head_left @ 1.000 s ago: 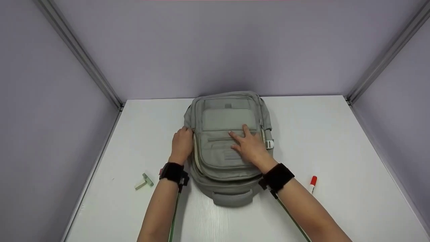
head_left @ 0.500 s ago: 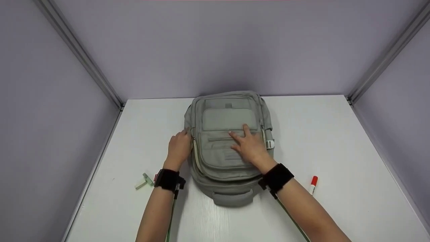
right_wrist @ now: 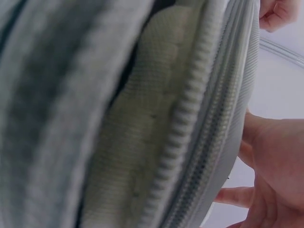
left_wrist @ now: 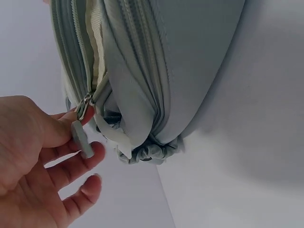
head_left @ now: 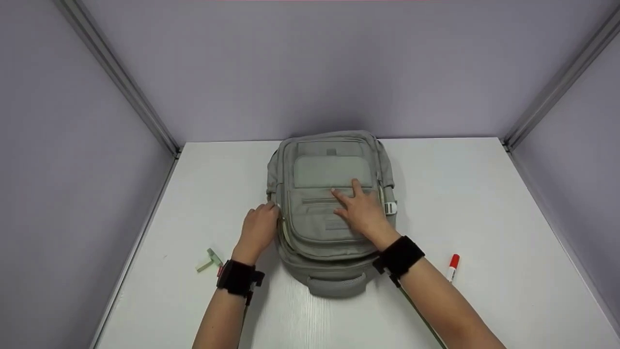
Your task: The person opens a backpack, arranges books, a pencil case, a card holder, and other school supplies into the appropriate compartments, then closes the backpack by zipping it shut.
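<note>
A grey-green backpack [head_left: 334, 172] lies on the white table, its front side up and its grab handle [head_left: 336, 286] toward me. At its left side my left hand [head_left: 260, 228] pinches a zipper pull [left_wrist: 82, 138] between thumb and index finger, the other fingers loosely bent. The metal slider [left_wrist: 84, 105] sits on the zip of the front compartment, whose teeth stand apart beyond it. My right hand [head_left: 364, 211] rests on the front pocket with fingers spread. In the right wrist view, the gaping zip [right_wrist: 183, 128] shows a pale lining.
A small light-green T-shaped item [head_left: 209, 260] lies left of the backpack, near my left wrist. To the right, a red-capped marker [head_left: 453, 267] lies beside my right forearm. A white buckle [head_left: 390, 208] shows on the backpack's right side. Grey panels surround the table.
My left hand has slid toward me along the backpack's left side, drawing the zipper pull with it. My right hand and the backpack stay nearly still.
</note>
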Demonstrator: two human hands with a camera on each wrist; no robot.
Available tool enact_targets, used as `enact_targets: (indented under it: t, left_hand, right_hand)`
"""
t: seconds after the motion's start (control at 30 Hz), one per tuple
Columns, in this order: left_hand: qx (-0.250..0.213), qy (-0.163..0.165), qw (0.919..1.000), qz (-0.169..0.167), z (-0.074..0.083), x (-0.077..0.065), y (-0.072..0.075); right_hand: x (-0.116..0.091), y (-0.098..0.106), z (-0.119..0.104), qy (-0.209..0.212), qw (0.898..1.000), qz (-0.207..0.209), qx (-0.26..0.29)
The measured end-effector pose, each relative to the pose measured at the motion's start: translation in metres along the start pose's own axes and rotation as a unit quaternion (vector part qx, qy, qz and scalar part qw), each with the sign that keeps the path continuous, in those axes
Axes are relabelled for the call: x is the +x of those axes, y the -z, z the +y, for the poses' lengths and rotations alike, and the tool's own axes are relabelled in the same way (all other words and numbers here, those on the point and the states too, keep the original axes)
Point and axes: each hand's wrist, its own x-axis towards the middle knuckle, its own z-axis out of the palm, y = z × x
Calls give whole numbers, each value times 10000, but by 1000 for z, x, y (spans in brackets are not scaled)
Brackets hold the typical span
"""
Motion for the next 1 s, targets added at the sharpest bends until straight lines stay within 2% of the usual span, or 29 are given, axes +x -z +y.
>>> enact_targets:
  t: [0.3,0.53,0.83,1.0]
  left_hand:
    - [-239,-228,9993,-144,5,-21,2]
    - [-48,-590,9981,-171,11,-35,4]
    - [19,-883,9953,-394,24,-48,16]
    - [128,-1221,9905,-615,35,-52,20]
  right_hand:
    - [0,0,1,-5,9999,22,110]
    - [-1,0,0,-125,9997,10,213]
    - [1,0,-1,-146,9995,-10,283]
    - [1,0,-2,-153,9994,-52,297]
